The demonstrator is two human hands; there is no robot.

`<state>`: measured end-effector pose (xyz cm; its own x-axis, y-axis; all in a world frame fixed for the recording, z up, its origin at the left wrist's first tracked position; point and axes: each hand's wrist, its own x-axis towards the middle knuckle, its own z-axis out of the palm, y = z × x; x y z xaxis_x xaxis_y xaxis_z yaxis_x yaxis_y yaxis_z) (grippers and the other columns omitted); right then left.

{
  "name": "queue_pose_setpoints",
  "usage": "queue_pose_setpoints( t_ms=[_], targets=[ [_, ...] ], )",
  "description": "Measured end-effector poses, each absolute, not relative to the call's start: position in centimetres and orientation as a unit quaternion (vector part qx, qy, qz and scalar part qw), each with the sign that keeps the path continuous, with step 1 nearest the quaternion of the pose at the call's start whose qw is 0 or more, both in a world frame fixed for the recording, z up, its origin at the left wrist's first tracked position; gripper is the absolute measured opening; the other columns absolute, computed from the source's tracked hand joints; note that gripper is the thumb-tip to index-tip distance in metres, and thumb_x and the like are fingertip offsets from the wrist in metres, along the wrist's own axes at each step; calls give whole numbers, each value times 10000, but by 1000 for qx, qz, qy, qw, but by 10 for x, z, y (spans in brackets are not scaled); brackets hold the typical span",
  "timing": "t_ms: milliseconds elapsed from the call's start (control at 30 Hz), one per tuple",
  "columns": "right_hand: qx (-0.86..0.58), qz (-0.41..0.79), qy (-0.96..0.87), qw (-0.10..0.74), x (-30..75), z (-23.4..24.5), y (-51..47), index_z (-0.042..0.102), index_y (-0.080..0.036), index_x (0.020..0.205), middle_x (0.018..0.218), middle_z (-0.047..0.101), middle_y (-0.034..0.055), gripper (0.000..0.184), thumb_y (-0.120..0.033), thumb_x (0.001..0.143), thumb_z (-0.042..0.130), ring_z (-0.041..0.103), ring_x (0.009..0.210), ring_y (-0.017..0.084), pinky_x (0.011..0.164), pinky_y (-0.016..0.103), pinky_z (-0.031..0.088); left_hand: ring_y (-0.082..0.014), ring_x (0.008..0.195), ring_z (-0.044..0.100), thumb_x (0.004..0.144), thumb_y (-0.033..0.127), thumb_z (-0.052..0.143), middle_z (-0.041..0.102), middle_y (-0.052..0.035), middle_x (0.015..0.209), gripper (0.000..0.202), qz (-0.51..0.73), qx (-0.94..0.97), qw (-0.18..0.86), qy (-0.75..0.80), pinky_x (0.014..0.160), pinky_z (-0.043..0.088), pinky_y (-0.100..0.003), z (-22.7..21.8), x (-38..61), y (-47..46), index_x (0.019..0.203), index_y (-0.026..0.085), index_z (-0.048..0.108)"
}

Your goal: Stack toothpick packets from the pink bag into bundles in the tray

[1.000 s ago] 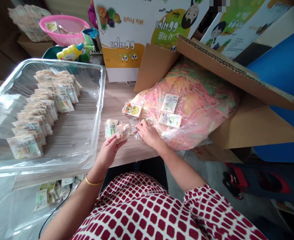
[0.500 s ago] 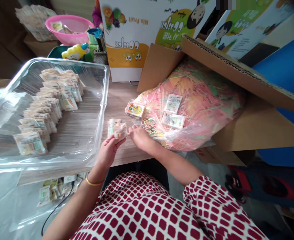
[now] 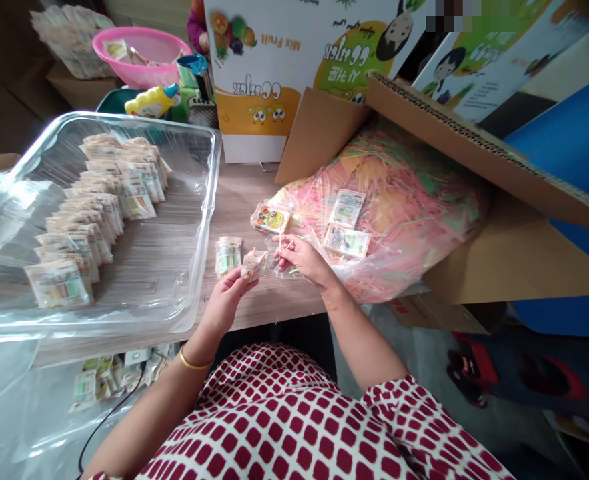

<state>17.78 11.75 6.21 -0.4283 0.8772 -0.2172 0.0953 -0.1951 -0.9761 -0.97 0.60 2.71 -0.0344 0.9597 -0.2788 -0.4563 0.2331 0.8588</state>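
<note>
My left hand (image 3: 231, 295) is closed on a small printed packet (image 3: 253, 262) just above the wooden table's front edge. My right hand (image 3: 301, 261) pinches a few thin coloured sticks (image 3: 281, 243) next to that packet. A filled packet (image 3: 228, 255) lies on the table just left of my hands. Right of my hands, a big clear bag of coloured sticks (image 3: 399, 200) spills out of an open cardboard box (image 3: 514, 247). Flat printed packets (image 3: 347, 207) rest on the bag, and another packet (image 3: 271, 219) lies at its left edge.
A clear plastic tray (image 3: 194, 220) on the left holds rows of filled packets (image 3: 89, 220). Printed cartons (image 3: 274, 80) stand behind. A pink bowl (image 3: 139, 50), a yellow bottle (image 3: 151, 101) and a cup sit at the back left. More packets (image 3: 114, 377) lie below the table edge.
My right hand went from the bag's edge to the packet, then lifted back a little with sticks pinched. My left hand tilted the packet and stayed in place.
</note>
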Motion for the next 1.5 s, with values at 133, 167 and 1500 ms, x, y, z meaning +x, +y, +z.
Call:
queue_pose_setpoints(
  t_ms=[133, 167, 1500],
  targets=[
    [-404, 629, -540, 388, 173, 79, 109, 658, -217, 1005, 934, 758, 39, 341, -545, 914, 657, 710, 780, 153, 740, 295, 589, -296, 1340, 586, 921, 465, 691, 697, -61, 1375, 383, 536, 307, 644, 451, 1164, 461, -461, 27, -6, 5, 1229, 246, 751],
    [-400, 615, -543, 408, 171, 84, 106, 645, -227, 994, 956, 769, 42, 329, -551, 936, 636, 726, 848, 171, 791, 313, 587, -298, 1340, 588, 925, 474, 686, 698, -63, 1376, 391, 534, 308, 646, 450, 1165, 459, -461, 27, -6, 5, 1234, 243, 750],
    [-311, 583, -718, 218, 167, 103, 112, 614, -278, 1407, 1583, 504, 66, 564, -646, 993, 505, 504, 1428, 266, 1199, 455, 394, -185, 942, 632, 772, 417, 842, 691, -33, 998, 371, 482, 324, 675, 454, 857, 601, -368, 46, -2, 15, 1029, 181, 717]
  ],
)
